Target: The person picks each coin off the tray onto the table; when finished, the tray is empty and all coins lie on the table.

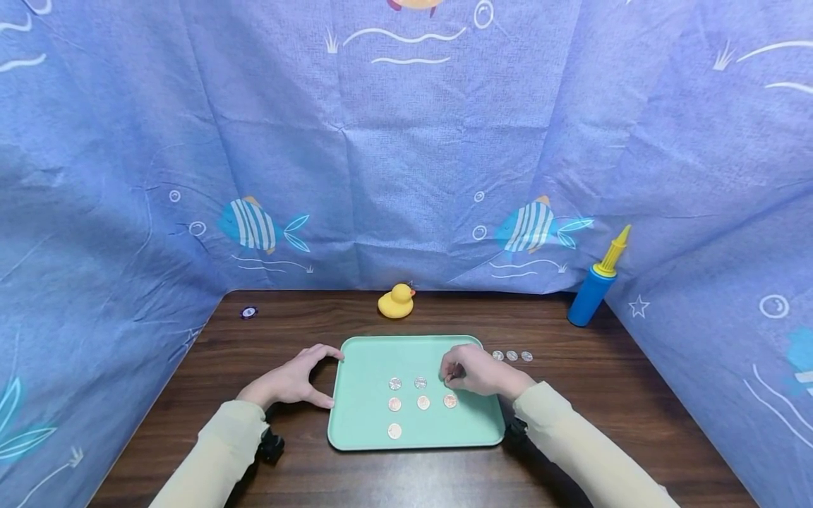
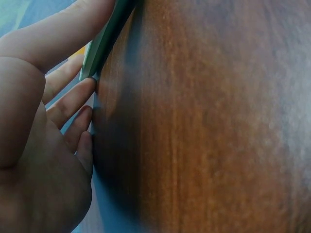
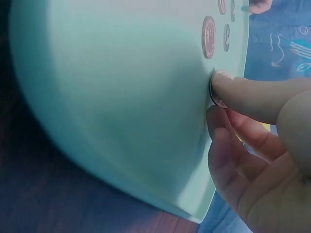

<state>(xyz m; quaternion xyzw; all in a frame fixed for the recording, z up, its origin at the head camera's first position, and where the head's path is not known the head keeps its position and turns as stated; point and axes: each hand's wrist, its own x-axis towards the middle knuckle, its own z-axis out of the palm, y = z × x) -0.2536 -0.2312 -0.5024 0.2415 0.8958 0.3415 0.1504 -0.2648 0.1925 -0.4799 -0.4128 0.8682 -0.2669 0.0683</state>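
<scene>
On the mint-green tray [image 1: 362,360], my right hand [image 1: 473,370] has its thumb and fingertips on a coin [image 3: 217,98], pinching it at the tray's surface. The thumb covers much of that coin in the right wrist view. Near these fingers lie two silvery coins, one a silver coin [image 1: 420,382], above a row of three coppery ones, including a copper coin [image 1: 449,401]. A single coin [image 1: 394,430] sits lower down. With thumb and fingers spread, my left hand [image 1: 293,379] touches the tray's left edge; in the left wrist view its fingers reach along the rim.
Three silvery coins [image 1: 512,355] lie in a line on the dark wooden table [image 1: 286,473], right of the tray. Behind it stand a yellow rubber duck [image 1: 396,302] and a blue hand pump [image 1: 591,293]. A small round chip [image 1: 248,312] lies at back left. Blue fabric encloses the table's back and sides.
</scene>
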